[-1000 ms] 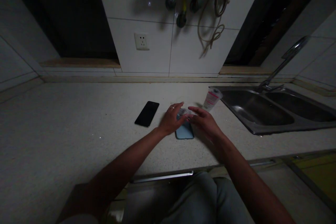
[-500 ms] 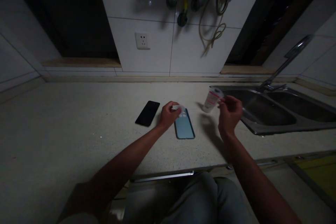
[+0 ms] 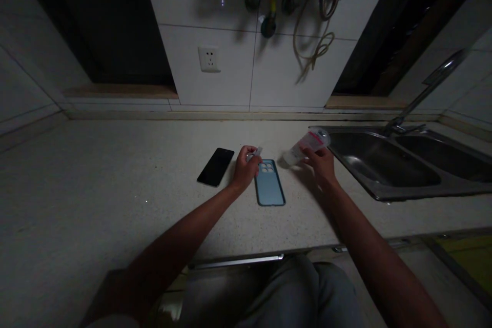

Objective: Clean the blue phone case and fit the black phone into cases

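Here, with hands apart over a pale speckled countertop (image 3: 126, 164): pinching a small translucent piece (image 3: 254, 153), too indistinct to identify, in the left hand (image 3: 244, 166), just beside the far end of a light-blue phone case (image 3: 269, 188), lying flat with camera cutouts; grasping a tilted translucent plastic cup (image 3: 310, 139), banded in pink, in the right hand (image 3: 323, 163), near a double-bowl steel sink (image 3: 407, 193). Cannot tell whether resting the cup's base on the countertop. Flanked, left of the left hand, by a smartphone (image 3: 216, 167), dark screen up.
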Demonstrator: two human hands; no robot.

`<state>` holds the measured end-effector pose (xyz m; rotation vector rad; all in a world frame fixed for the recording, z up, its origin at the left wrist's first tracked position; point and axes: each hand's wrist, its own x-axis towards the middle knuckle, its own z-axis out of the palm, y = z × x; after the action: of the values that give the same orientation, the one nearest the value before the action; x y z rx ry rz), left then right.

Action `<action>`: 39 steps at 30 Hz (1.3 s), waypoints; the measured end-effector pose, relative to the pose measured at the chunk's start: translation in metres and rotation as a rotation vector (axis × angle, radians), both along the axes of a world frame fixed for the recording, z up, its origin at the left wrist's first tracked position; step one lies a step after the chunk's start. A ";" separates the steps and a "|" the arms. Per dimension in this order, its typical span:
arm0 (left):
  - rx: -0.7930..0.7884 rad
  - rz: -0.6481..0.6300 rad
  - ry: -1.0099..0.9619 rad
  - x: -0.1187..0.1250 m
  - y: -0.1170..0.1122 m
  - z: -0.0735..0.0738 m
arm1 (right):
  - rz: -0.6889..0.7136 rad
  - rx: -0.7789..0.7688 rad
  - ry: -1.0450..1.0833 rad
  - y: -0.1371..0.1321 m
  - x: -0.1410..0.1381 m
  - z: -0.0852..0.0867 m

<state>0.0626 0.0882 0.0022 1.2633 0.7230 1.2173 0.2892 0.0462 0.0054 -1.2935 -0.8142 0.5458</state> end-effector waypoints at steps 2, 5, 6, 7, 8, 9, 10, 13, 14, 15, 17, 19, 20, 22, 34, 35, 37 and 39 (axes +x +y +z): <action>0.044 0.011 0.075 0.001 -0.002 -0.003 | 0.112 0.082 0.196 -0.004 -0.012 0.005; 0.180 -0.014 0.206 0.001 -0.008 -0.007 | 0.292 0.141 0.321 -0.011 -0.029 0.010; 0.238 -0.029 0.247 0.000 -0.010 -0.007 | 0.329 0.138 0.341 -0.014 -0.034 0.010; 0.293 -0.045 0.282 0.000 -0.012 -0.007 | 0.355 0.133 0.353 -0.016 -0.038 0.011; 0.335 -0.062 0.310 -0.001 -0.014 -0.006 | 0.374 0.126 0.360 -0.018 -0.040 0.011; 0.362 -0.078 0.331 -0.002 -0.016 -0.005 | 0.388 0.122 0.365 -0.020 -0.041 0.010; 0.372 -0.090 0.343 -0.002 -0.018 -0.004 | 0.398 0.122 0.370 -0.021 -0.042 0.010; 0.339 -0.105 0.347 -0.001 -0.021 -0.001 | 0.407 0.128 0.390 -0.025 -0.041 0.009; 0.327 -0.112 0.344 0.000 -0.021 -0.001 | 0.405 0.130 0.396 -0.025 -0.040 0.009; 0.321 -0.122 0.339 0.001 -0.021 -0.002 | 0.405 0.127 0.397 -0.026 -0.040 0.008; 0.321 -0.143 0.334 0.003 -0.021 -0.003 | 0.424 0.108 0.391 -0.027 -0.041 0.007; 0.334 -0.143 0.351 0.003 -0.021 -0.005 | 0.457 0.082 0.386 -0.028 -0.044 0.006; 0.339 -0.140 0.370 0.003 -0.022 -0.006 | 0.475 0.069 0.385 -0.028 -0.046 0.006; 0.338 -0.143 0.407 0.002 -0.023 -0.007 | 0.504 0.056 0.385 -0.029 -0.048 0.005; 0.266 -0.256 0.357 -0.004 -0.032 -0.001 | 0.440 0.047 0.393 -0.028 -0.046 -0.002; 0.242 -0.275 0.345 -0.004 -0.031 -0.002 | 0.439 0.047 0.396 -0.028 -0.047 -0.002; 0.218 -0.311 0.328 -0.004 -0.029 -0.005 | 0.439 0.050 0.411 -0.028 -0.048 -0.003; 0.206 -0.339 0.312 -0.003 -0.026 -0.008 | 0.436 0.050 0.425 -0.027 -0.049 -0.004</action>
<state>0.0591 0.0619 -0.0055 1.6951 0.5826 0.8415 0.2406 0.0194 0.0018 -0.9041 -0.7430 1.0989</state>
